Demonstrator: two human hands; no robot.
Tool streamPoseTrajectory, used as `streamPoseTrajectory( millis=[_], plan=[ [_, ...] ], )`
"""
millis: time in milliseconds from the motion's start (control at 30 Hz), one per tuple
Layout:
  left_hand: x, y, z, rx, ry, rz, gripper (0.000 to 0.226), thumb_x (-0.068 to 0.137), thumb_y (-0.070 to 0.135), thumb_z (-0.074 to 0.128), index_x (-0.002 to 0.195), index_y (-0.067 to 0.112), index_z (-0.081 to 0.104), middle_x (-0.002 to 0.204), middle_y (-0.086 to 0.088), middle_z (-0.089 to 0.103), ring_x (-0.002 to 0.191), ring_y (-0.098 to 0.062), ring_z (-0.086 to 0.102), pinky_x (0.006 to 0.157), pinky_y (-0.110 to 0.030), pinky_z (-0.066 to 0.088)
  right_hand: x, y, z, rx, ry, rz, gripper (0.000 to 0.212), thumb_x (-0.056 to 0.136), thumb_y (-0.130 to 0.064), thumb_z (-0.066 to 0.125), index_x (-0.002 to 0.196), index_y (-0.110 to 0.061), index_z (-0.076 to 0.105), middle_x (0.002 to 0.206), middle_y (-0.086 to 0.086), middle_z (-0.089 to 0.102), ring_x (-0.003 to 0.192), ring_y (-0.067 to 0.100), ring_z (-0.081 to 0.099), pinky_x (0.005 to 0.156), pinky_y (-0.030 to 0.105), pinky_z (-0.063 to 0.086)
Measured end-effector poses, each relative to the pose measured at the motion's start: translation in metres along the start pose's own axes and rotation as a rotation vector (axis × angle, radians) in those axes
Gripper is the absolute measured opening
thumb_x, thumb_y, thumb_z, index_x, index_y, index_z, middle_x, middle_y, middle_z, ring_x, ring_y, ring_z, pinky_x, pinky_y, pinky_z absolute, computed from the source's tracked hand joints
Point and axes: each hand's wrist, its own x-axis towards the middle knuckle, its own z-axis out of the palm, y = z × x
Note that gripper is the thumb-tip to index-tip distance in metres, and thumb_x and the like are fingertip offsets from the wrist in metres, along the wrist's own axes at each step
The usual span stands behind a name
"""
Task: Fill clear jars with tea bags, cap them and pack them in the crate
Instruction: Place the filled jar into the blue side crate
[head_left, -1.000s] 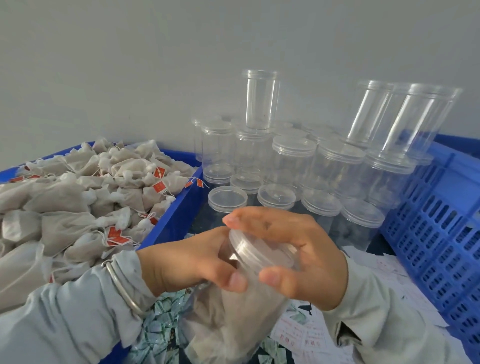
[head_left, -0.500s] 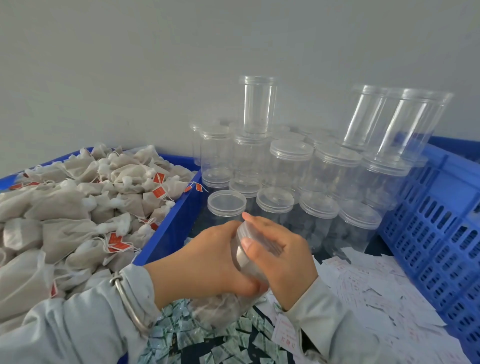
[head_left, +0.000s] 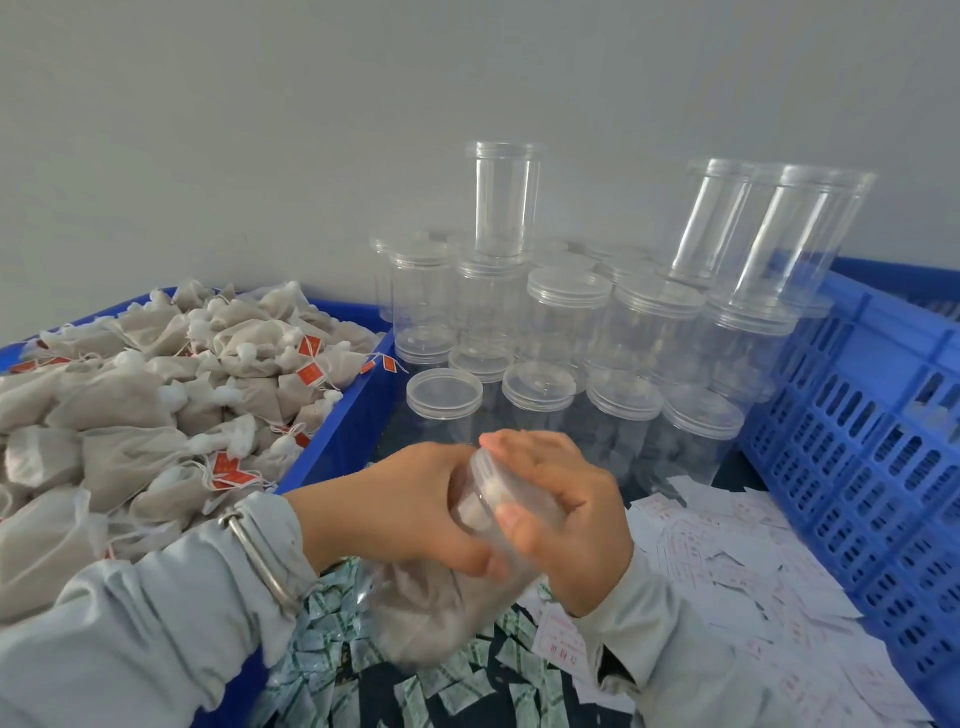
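Head view: jar (head_left: 441, 597) sits low centre, tilted, mouth toward 1 o'clock, packed with tea bags. Left hand (head_left: 395, 514) wraps the jar body just below the neck, fingers curled round it. Right hand (head_left: 566, 519) is curled over the lid (head_left: 491, 499), thumb and fingers pinching its rim; looks like capping in progress, whether the lid is fully seated can't be told.

Tea bags (head_left: 156, 415) heaped in a blue bin at 9 o'clock. Empty jars (head_left: 566, 338), mostly capped, stacked at 12 to 1 o'clock. Crate (head_left: 857, 441), blue, slotted wall, at 3 o'clock. Paper slips (head_left: 727, 571) at 4 o'clock, green sachets (head_left: 332, 660) at 6 o'clock.

Handling guess: jar is thin clear plastic, light, smooth, likely slippery and slightly squeezable; contents soft. Best held around the body near the neck, lid taken by its rim. Hard squeeze could flex the wall and misalign the lid.
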Motion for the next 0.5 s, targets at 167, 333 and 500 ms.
streamPoseTrajectory(
  millis=[167,333,500],
  plan=[
    [-0.004,-0.003,0.000,-0.229,-0.179,0.052,0.038,0.059,0.034,0.067,0.091,0.015,0.064,0.077,0.008,0.066,0.070,-0.005,0.060,0.068,-0.017,0.045,0.002,-0.010,-0.011,-0.051,-0.094,-0.130,0.047,0.071,-0.036,0.059,0.117,-0.028,0.063,0.106,-0.004,0.058,0.100,0.017,0.054,0.090,0.023,0.043],
    [0.000,-0.004,0.001,-0.115,-0.087,0.007,0.064,0.052,0.040,0.073,0.110,0.014,0.061,0.100,-0.012,0.069,0.090,-0.021,0.066,0.086,-0.041,0.052,0.005,0.012,-0.061,-0.368,-0.471,0.272,0.099,0.062,-0.062,0.075,0.130,-0.061,0.003,0.131,-0.032,0.022,0.121,-0.002,0.038,0.103,0.015,0.031],
    [0.006,-0.002,0.002,-0.025,-0.009,-0.056,0.065,0.051,0.045,0.074,0.110,0.021,0.061,0.102,0.001,0.071,0.096,-0.014,0.067,0.092,-0.037,0.052,0.000,0.020,-0.078,-0.142,-0.355,0.430,0.089,0.068,-0.051,0.073,0.134,-0.054,0.014,0.144,-0.009,0.040,0.113,0.000,0.052,0.092,0.014,0.041]
  ],
)
